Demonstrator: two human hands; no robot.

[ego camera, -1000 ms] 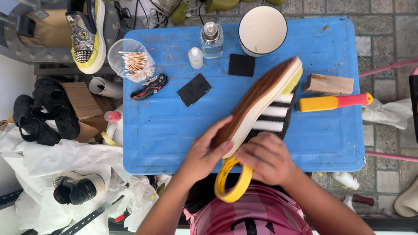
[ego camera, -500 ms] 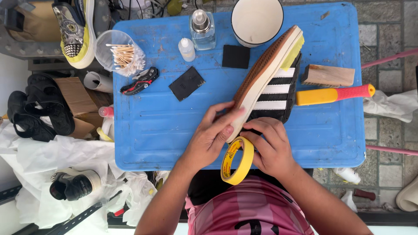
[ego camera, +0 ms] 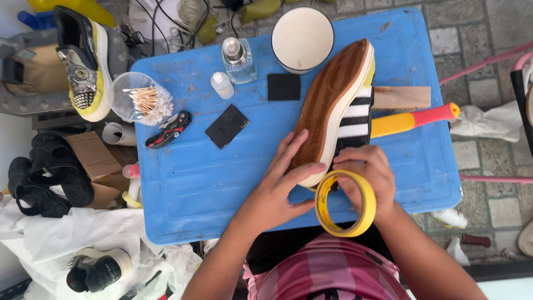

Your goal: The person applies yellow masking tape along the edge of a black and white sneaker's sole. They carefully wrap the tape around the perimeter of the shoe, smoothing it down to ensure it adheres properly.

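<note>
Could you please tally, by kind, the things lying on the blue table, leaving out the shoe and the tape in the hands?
Black square pads: 2
Bottles: 2
Cups: 2
Wooden block: 1
Folding knife: 1
Yellow-and-red handled tool: 1
Total: 9

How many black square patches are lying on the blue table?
2: a small black patch below the white cup, and a larger tilted patch beside the folding knife. Others could be hidden.

— What am I looking through here?
— I've just the one head camera, aimed almost straight down at the blue table (ego camera: 183, 189), close above it.
— Any second view sharing the scene?
— None; my own forearms enter from the bottom edge.
</note>
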